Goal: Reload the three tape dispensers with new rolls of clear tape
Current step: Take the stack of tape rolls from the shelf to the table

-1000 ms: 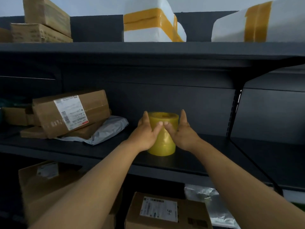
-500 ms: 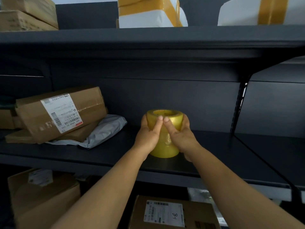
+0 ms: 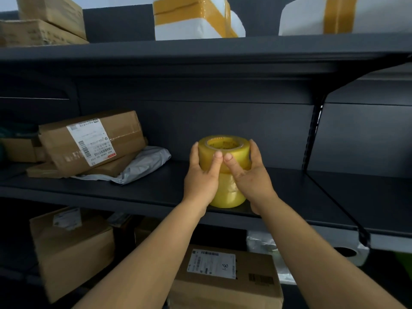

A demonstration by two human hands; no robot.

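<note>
My left hand (image 3: pixel 201 181) and right hand (image 3: pixel 252 179) clasp the stack of tape rolls (image 3: pixel 225 172), fingers wrapped around it, on the middle shelf (image 3: pixel 138 188). No dispenser in view; judging by that, all 3 reloads remain.

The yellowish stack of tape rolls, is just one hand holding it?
No, both hands hold the yellowish stack of tape rolls: the left hand grips one side and the right hand the other.

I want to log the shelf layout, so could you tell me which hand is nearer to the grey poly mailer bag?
Left. The left hand grips the tape stack's left side, towards the grey poly mailer bag; the right hand grips the far side.
</note>
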